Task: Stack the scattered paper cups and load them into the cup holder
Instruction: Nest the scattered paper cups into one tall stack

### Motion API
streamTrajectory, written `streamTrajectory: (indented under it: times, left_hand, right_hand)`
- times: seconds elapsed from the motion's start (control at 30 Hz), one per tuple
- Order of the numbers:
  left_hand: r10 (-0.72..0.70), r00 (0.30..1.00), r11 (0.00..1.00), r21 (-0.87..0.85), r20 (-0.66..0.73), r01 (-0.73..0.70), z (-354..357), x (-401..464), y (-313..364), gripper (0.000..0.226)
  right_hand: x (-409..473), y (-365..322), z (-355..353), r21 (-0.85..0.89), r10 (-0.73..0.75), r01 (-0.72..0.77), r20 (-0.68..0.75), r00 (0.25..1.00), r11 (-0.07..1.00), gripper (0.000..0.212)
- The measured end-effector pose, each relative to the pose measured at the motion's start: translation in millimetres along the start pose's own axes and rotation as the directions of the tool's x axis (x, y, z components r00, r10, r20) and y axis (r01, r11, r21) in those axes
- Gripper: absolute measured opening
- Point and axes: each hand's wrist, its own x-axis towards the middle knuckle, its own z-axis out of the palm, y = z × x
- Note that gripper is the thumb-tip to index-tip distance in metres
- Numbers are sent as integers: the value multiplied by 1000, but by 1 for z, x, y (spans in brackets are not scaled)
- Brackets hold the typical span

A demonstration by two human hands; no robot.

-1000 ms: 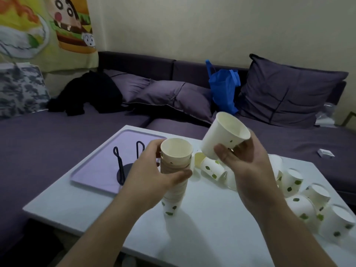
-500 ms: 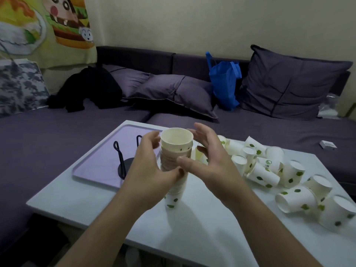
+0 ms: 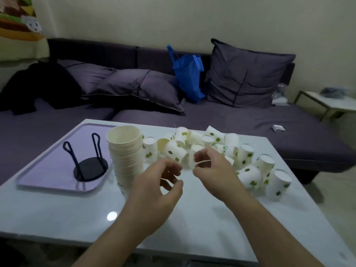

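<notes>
The table (image 3: 192,218) is carrying a tall stack of cups (image 3: 126,157) standing beside the empty cup holder (image 3: 90,162), which is waiting unloaded. Many scattered cups (image 3: 248,170) are lying unstacked. Left hand (image 3: 158,187) and right hand (image 3: 213,170) are hovering, fingers curled, grasping nothing.

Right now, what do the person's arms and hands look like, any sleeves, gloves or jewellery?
Both forearms are bare as far as the frame shows, with no sleeve edge in view. The left hand and right hand wear no gloves. No ring, watch or bracelet shows on either wrist, though the picture is a little blurred there.
</notes>
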Motion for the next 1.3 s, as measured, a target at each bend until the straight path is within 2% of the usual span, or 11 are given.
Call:
streamTrajectory:
  times: [0.17, 0.27, 0.47, 0.73, 0.83, 0.9, 0.97, 1.03, 1.17, 1.23, 1.3]
  left_hand:
    - [-174, 978, 984, -5, 111, 176, 46, 3, -8, 23]
    - [-215, 964, 975, -21, 156, 221, 68, 4, -4, 22]
    - [-232, 946, 970, -16, 227, 242, 92, 1, 1, 21]
    - [-277, 928, 960, 36, 250, 277, 102, 3, 0, 21]
    - [-340, 926, 939, 10, 163, 343, 104, 8, -1, 16]
    - [-468, 869, 859, -151, 160, 490, 105, 14, -1, 17]
    - [-552, 769, 681, -356, 323, 639, 106, 19, -3, 38]
    - [-525, 703, 531, -460, 480, 711, 107, 20, -1, 42]
    - [-500, 694, 448, -531, 518, 719, 107, 16, -6, 42]
    - [-549, 692, 466, -515, 470, 720, 106, 15, -9, 53]
    - [-574, 697, 494, -497, 431, 714, 105, 14, -7, 54]
  right_hand:
    - [0, 35, -41, -282, 52, -99, -170, 984, 954, 31]
    - [4, 55, -58, -467, 66, -193, -276, 959, 863, 45]
    - [14, 78, -63, -656, 211, -369, -309, 927, 659, 72]
    - [18, 93, -56, -638, 166, -364, -350, 922, 679, 68]
    - [18, 84, -65, -485, 154, -248, -225, 962, 839, 79]
    - [10, 70, -71, -325, 93, -98, -32, 995, 941, 89]
    - [-5, 59, -68, -256, -11, 55, 171, 985, 965, 88]
    - [-19, 54, -64, -270, -86, 161, 271, 959, 949, 87]
    - [-30, 53, -74, -296, -80, 194, 357, 931, 935, 96]
    - [-24, 61, -86, -266, -64, 137, 265, 962, 954, 81]
    - [-11, 79, -100, -269, -62, 44, -59, 996, 962, 52]
